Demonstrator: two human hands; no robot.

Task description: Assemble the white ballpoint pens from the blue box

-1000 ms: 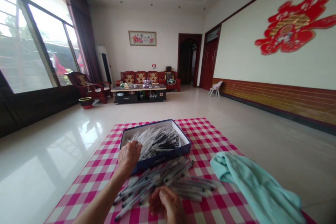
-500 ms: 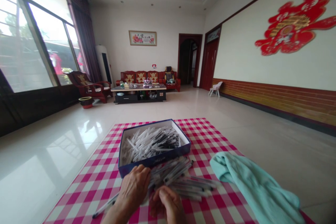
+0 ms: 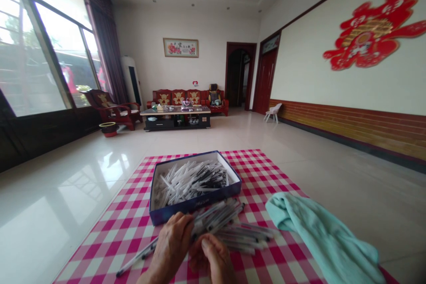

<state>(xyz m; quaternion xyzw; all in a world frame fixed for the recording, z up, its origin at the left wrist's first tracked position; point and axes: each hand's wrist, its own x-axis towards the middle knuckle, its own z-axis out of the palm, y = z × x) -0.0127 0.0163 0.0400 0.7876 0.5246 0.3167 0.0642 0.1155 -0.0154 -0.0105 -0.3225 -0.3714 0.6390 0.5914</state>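
Note:
My left hand (image 3: 173,242) is closed just in front of the box, its fingertips hidden behind its own back and knuckles. Close beside it, my right hand (image 3: 213,255) has thumb and fingers pinched together. Whatever sits between the fingers is too small or hidden to name. Beyond both hands lies a heap of clear pens with black ends (image 3: 221,217), with more pens (image 3: 244,236) spread to its right. One pen (image 3: 135,258) lies apart at the left, partly behind my left wrist. The shallow blue box (image 3: 213,199) holds many white and black pen parts (image 3: 191,179).
A pink-and-white checked cloth (image 3: 109,235) covers the table. A mint-green towel (image 3: 322,230) lies crumpled at the right. Farther off stand a low coffee table (image 3: 176,113), a red wooden sofa (image 3: 171,96), and a small white chair (image 3: 273,112).
My left hand has shifted slightly to the right, nearer my right hand, uncovering more of the lone pen. My right hand stays almost in place. Box, pens and towel look unmoved.

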